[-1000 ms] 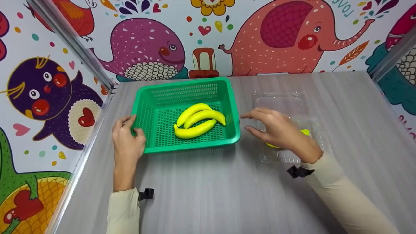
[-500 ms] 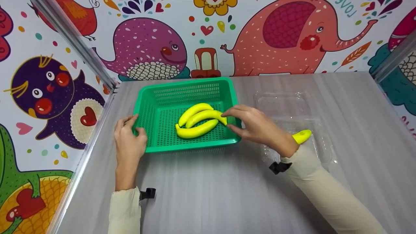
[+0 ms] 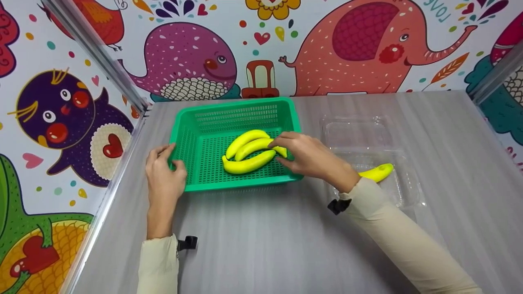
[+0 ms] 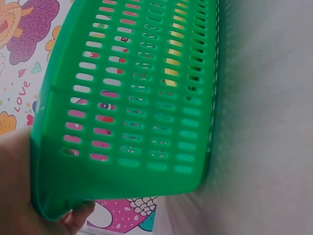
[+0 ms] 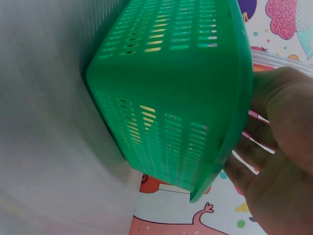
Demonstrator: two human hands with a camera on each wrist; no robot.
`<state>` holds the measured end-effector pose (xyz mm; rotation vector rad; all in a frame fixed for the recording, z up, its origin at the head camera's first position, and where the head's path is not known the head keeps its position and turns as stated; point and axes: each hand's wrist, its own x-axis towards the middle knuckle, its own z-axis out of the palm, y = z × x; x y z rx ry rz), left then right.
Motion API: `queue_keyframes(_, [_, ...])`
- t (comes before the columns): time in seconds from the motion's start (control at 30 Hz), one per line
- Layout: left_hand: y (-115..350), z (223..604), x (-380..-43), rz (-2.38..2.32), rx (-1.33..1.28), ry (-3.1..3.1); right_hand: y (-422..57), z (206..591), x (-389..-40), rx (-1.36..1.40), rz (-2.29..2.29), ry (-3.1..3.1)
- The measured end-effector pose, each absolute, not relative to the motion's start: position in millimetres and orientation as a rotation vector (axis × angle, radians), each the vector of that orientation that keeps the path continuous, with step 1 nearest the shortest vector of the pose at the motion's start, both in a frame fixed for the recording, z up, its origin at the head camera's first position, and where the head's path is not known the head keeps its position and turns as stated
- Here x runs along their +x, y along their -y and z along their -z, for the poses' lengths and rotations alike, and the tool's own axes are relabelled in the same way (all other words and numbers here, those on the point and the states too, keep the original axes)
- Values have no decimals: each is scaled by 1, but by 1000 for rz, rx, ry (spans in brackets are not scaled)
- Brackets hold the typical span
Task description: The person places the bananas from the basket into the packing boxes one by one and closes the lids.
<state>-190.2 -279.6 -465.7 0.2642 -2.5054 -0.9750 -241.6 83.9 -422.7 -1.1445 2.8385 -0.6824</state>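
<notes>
A green plastic basket [image 3: 184,188] with slotted walls stands on the table, holding three yellow bananas [image 3: 247,164] on its floor. My left hand [image 3: 164,175] grips the basket's left rim; the left wrist view shows that hand [image 4: 14,181] at the rim, a fingertip poking out beneath. Over the right rim reaches my right hand [image 3: 312,159], its thumb and fingers spread apart on either side of the middle banana's [image 3: 255,147] right end. From the right wrist view, the right hand [image 5: 281,147] is beyond the basket wall [image 5: 161,83], its fingertips hidden behind the rim.
To the right lies an opened clear plastic clamshell box [image 3: 410,183], its lid [image 3: 355,132] folded back. One more banana [image 3: 378,172] rests in it, partly covered by the right wrist. Patterned walls [image 3: 261,41] enclose the grey table [image 3: 253,241] at the back and left.
My right hand has moved left from above the clear box, over the basket's right rim to the bananas, uncovering the banana in the box. The left hand stays on the basket.
</notes>
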Motion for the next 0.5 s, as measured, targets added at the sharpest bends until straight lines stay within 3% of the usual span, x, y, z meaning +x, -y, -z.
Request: queue_keyframes(0.5, [280,468,-190,971,266,2501,-50,430,-248,-1190,589,-2742])
